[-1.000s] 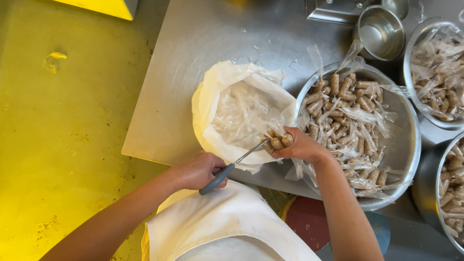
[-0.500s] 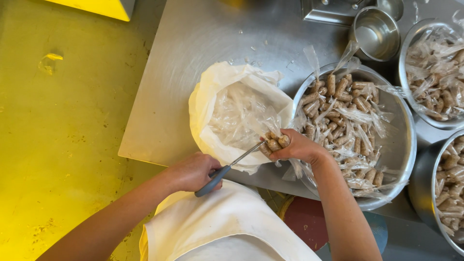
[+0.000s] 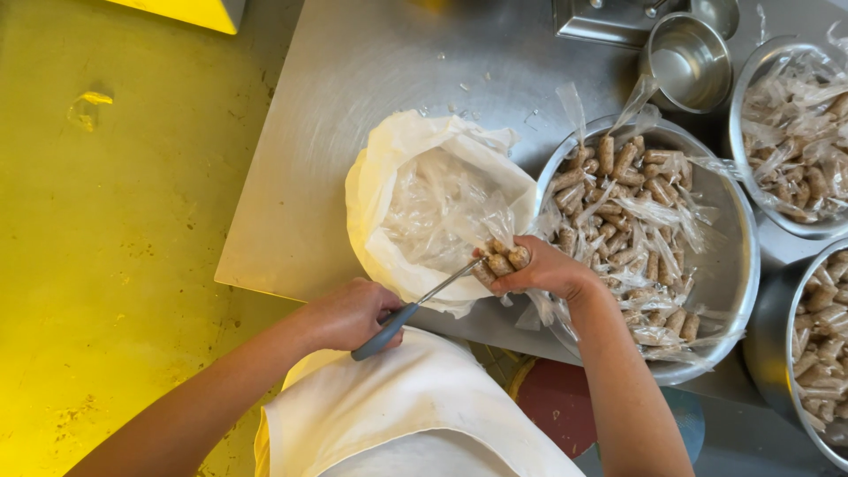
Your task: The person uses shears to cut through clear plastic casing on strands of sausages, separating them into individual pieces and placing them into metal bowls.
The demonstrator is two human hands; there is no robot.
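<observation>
My left hand (image 3: 349, 311) grips grey-handled scissors (image 3: 415, 305) whose blades reach the small brown rolls wrapped in clear plastic (image 3: 499, 261) that my right hand (image 3: 543, 269) holds bunched together. Both hands meet over the near edge of a white bag (image 3: 389, 177) filled with clear plastic scraps. Just to the right stands a large metal bowl (image 3: 733, 283) heaped with several more plastic-wrapped rolls.
All of this sits on a steel table (image 3: 371, 79) above a yellow floor (image 3: 106, 265). A small metal cup (image 3: 689, 62) stands at the back. Two more bowls of wrapped rolls, one at upper right (image 3: 795, 124) and one at lower right (image 3: 813, 344), line the right edge.
Both hands stay at the bag's edge with scissors and rolls. The camera view has shifted slightly; the hands have barely moved.
</observation>
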